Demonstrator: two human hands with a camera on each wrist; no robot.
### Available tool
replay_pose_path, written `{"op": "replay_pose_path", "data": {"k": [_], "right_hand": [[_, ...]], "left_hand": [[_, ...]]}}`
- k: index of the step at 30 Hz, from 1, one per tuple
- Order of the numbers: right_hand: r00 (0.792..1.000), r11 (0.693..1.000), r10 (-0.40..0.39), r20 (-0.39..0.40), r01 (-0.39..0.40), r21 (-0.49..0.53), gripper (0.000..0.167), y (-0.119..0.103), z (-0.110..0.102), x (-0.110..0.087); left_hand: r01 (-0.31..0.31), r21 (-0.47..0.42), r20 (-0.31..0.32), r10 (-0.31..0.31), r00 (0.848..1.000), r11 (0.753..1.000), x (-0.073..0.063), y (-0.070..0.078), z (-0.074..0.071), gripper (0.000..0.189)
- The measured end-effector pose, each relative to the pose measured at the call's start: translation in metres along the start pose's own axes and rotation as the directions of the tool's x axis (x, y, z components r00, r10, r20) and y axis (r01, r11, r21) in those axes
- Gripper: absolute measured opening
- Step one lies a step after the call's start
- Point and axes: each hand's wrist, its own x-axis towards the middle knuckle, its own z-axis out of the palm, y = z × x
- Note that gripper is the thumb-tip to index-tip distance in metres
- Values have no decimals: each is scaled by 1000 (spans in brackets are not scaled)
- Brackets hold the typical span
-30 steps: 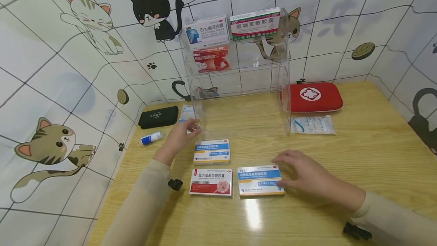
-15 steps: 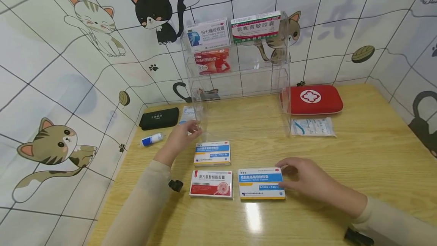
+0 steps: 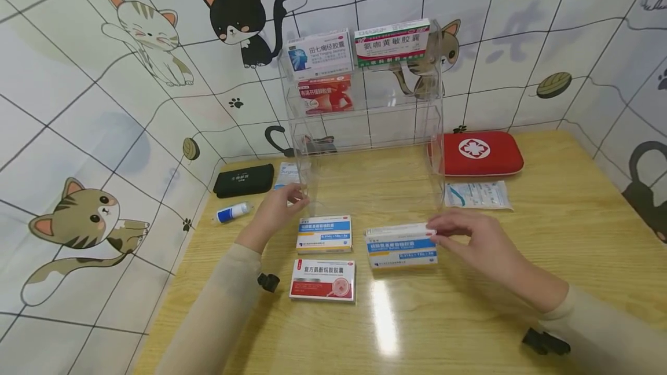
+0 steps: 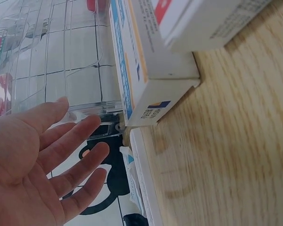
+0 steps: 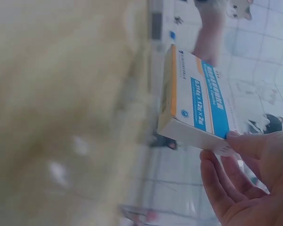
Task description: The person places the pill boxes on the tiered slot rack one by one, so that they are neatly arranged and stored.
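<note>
My right hand [image 3: 482,250] pinches the right end of a blue-and-white medicine box [image 3: 401,249], thumb on its front and fingers behind. Tilted up off the table, the box [image 5: 195,96] shows its printed face in the right wrist view. My left hand [image 3: 273,212] is by the lower left corner of a clear acrylic rack [image 3: 365,149]; its fingers are spread and relaxed in the left wrist view, and whether they touch the rack I cannot tell. A second blue-and-white box [image 3: 324,235] lies flat in front of the rack, with a red-and-white medicine box [image 3: 323,280] nearer me.
On the rack's upper tiers stand a white box [image 3: 320,54], a green-and-red box [image 3: 392,44] and a red box [image 3: 325,95]. A red first-aid case [image 3: 482,155] and white packet [image 3: 478,195] lie right; a black pouch [image 3: 243,180] and small tube [image 3: 233,212] lie left.
My right hand has taken hold of the right-hand blue-and-white box, lifted it and tipped it up, moving it toward the rack. My left hand has stayed by the rack's corner.
</note>
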Motion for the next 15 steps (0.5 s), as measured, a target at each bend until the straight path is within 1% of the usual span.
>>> {"op": "replay_pose_path", "data": {"k": [2,3,5,6,11,13,15], "right_hand": [[997,999,-39,-70,36,-35,29,-2,-10,15],[994,998,-44,-98,40,-45,29,-3,-15,23],[989,999,-37,-140,32,-42,28,-8,-26,40],[988,999,-22,-154,16,-38,27,-11,-32,49],[983,996,93,-161,-94,3,25,-33,-60,93],[982,996,90,-167,-93,-7,25,-41,-69,110],[979,997,61,-196,-67,-25,25,-48,-77,128]], "left_hand": [[-5,8,-2,5,1000,1000,1,0,0,47],[-6,12,-2,6,1000,1000,1,0,1,47],[-1,15,-2,1,1000,1000,1,-1,1,47],[4,13,1,-4,1000,1000,1,-1,2,47],[5,18,-2,-5,1000,1000,-1,0,3,47],[1,24,-12,-1,1000,1000,-1,0,3,46],[-2,30,-20,3,1000,1000,-1,1,3,46]]}}
